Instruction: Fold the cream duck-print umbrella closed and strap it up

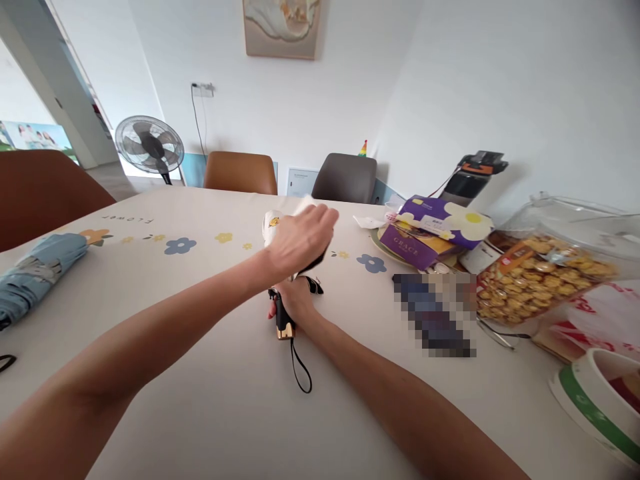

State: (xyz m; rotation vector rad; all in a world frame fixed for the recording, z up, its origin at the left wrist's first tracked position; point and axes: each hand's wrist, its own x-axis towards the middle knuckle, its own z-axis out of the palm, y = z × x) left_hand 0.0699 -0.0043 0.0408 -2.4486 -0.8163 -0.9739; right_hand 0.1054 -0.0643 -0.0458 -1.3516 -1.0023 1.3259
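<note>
A white folding umbrella (271, 228) with a small yellow print and a black underside lies on the table, its handle end towards me. Across its white canopy reaches my left hand (303, 240), fingers bent round the cloth. Lower down, my right hand (296, 299) is closed round the umbrella near the top of the handle, partly covered by the left wrist. The black handle (283, 319) has a gold end and a black wrist strap (302, 375) lying loose on the tablecloth. The canopy's far part is mostly hidden behind my left hand.
A folded light-blue umbrella (43, 273) lies at left on the flowered tablecloth (210, 400). At right are a purple box (405, 243), a clear jar of snacks (545, 273), a pixelated patch and a white-green tub (595, 393). Chairs and a fan (150, 143) stand beyond.
</note>
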